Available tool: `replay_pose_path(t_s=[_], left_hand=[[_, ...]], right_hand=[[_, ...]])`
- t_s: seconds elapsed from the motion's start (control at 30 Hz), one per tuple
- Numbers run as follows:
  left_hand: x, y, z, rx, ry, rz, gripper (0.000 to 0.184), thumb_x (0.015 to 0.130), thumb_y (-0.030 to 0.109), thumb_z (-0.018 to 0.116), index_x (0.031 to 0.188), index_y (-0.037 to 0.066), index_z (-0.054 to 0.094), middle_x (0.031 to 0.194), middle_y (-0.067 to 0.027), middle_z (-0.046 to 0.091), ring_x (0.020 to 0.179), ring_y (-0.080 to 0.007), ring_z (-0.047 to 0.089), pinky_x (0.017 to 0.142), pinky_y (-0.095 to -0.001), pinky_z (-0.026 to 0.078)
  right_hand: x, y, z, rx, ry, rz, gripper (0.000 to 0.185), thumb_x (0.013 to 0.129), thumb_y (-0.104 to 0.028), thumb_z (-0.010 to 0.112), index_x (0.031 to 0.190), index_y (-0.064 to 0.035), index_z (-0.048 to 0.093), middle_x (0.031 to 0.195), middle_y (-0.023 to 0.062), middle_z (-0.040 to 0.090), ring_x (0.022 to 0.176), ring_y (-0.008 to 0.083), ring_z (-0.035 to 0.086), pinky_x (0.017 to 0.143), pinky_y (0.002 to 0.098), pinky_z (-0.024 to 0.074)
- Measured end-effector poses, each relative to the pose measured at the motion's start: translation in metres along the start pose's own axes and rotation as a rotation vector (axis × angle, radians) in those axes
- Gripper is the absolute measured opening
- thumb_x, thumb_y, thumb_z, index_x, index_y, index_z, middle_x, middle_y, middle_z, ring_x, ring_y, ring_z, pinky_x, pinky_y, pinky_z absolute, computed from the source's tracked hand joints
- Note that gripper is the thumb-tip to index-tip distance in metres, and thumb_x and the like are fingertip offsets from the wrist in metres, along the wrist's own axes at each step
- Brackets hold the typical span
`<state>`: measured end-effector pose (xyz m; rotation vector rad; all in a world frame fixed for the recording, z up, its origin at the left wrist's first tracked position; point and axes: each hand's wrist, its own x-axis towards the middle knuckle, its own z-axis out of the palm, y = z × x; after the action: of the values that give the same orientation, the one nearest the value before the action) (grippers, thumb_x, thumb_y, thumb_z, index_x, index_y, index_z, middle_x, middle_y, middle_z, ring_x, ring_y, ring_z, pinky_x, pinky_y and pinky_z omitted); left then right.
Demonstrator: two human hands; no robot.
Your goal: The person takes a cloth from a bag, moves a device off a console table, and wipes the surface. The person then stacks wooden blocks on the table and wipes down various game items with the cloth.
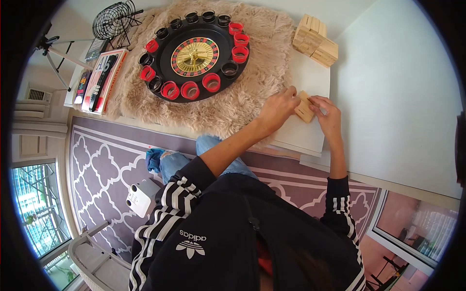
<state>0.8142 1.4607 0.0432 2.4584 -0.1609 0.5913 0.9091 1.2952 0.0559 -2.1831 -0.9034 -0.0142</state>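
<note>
L hand (280, 107) & R hand (330, 117) flank blocks (305, 110), fingers curled in; can't tell if pinching. Bigger stack (316, 40) beyond on table (310, 77), roulette (167, 60) on fur (272, 53) nearby.

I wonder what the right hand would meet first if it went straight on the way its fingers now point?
The right hand would most likely meet the small wooden blocks first; it already appears to be at their edge, though actual contact is hard to judge.
</note>
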Motion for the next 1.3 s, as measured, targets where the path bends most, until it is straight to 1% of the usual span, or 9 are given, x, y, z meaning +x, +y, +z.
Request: replay_pose_path(t_s=[0.13,0.3,0.5,0.63,0.83,0.9,1.03,1.23,1.3], left_hand=[[0.005,0.003,-0.001,0.017,-0.045,-0.164,0.039,0.067,0.011,0.071,0.098,0.004,0.047,0.093,-0.0134,0.055,0.084,-0.0316,0.059,0.069,-0.0383,0.047],[0.002,0.002,0.001,-0.049,0.025,-0.094,0.046,0.068,0.010,0.071,0.105,0.003,0.045,0.097,-0.0162,0.055,0.083,-0.0312,0.059,0.070,-0.0381,0.047],[-0.012,-0.008,-0.011,-0.383,0.118,-0.154,0.046,0.072,0.004,0.066,0.114,0.002,0.046,0.095,-0.0122,0.055,0.074,-0.0244,0.056,0.067,-0.0346,0.047],[-0.013,-0.008,-0.010,-0.383,0.107,-0.132,0.037,0.076,0.000,0.062,0.111,0.002,0.050,0.093,-0.0104,0.055,0.070,-0.0196,0.055,0.063,-0.0314,0.046],[-0.015,-0.008,-0.015,-0.481,0.093,-0.160,0.034,0.077,0.000,0.060,0.110,0.003,0.051,0.090,-0.0093,0.054,0.071,-0.0186,0.055,0.062,-0.0304,0.046],[-0.015,-0.009,-0.014,-0.491,0.094,-0.166,0.034,0.077,0.000,0.060,0.110,0.003,0.051,0.089,-0.0093,0.054,0.070,-0.0187,0.055,0.063,-0.0302,0.046],[-0.015,-0.011,-0.013,-0.497,0.105,-0.156,0.033,0.078,0.000,0.059,0.110,0.003,0.051,0.088,-0.0093,0.054,0.070,-0.0190,0.055,0.063,-0.0298,0.046],[-0.015,-0.011,-0.013,-0.492,0.105,-0.155,0.032,0.078,0.000,0.058,0.109,0.004,0.051,0.087,-0.0092,0.055,0.071,-0.0202,0.056,0.063,-0.0304,0.046],[-0.016,-0.011,-0.015,-0.496,0.099,-0.169,0.032,0.078,0.000,0.058,0.109,0.004,0.051,0.088,-0.0091,0.055,0.072,-0.0204,0.056,0.063,-0.0305,0.046]], right_hand=[[-0.002,0.003,-0.001,0.019,-0.077,0.050,0.041,0.073,-0.012,0.071,0.110,-0.0023,0.059,0.105,0.0119,0.061,0.096,0.0259,0.058,0.082,0.0321,0.0456],[-0.006,-0.024,0.006,-0.153,-0.184,0.063,0.090,0.059,-0.023,0.076,0.134,-0.0008,0.032,0.120,0.0202,0.048,0.111,0.0329,0.046,0.091,0.0381,0.0411],[0.020,0.007,-0.008,-0.223,-0.029,0.137,0.088,0.057,-0.024,0.076,0.132,0.0005,0.037,0.106,0.0182,0.054,0.102,0.0310,0.052,0.087,0.0372,0.0435],[0.093,0.007,-0.053,-0.300,0.287,0.408,0.088,0.056,-0.041,0.072,0.125,0.0053,0.043,0.106,0.0195,0.058,0.095,0.0315,0.058,0.081,0.0375,0.0473],[0.179,0.017,-0.061,-0.304,0.219,0.541,0.083,0.058,-0.049,0.066,0.115,0.0088,0.051,0.099,0.0217,0.062,0.096,0.0324,0.059,0.081,0.0374,0.0476],[0.192,0.022,-0.058,-0.395,0.008,0.577,0.091,0.064,-0.055,0.065,0.120,0.0132,0.045,0.107,0.0260,0.057,0.092,0.0308,0.059,0.076,0.0360,0.0475],[0.201,0.040,-0.060,-0.222,0.143,0.589,0.083,0.068,-0.057,0.061,0.117,0.0094,0.049,0.109,0.0251,0.056,0.092,0.0293,0.059,0.072,0.0359,0.0480],[0.187,0.044,-0.057,0.295,0.146,0.584,0.052,0.085,-0.032,0.047,0.122,0.0053,0.047,0.107,0.0186,0.059,0.089,0.0271,0.059,0.070,0.0363,0.0512],[0.182,0.064,-0.060,0.316,0.390,0.497,0.043,0.085,-0.022,0.043,0.118,0.0035,0.051,0.096,0.0170,0.062,0.082,0.0205,0.060,0.069,0.0310,0.0512]])
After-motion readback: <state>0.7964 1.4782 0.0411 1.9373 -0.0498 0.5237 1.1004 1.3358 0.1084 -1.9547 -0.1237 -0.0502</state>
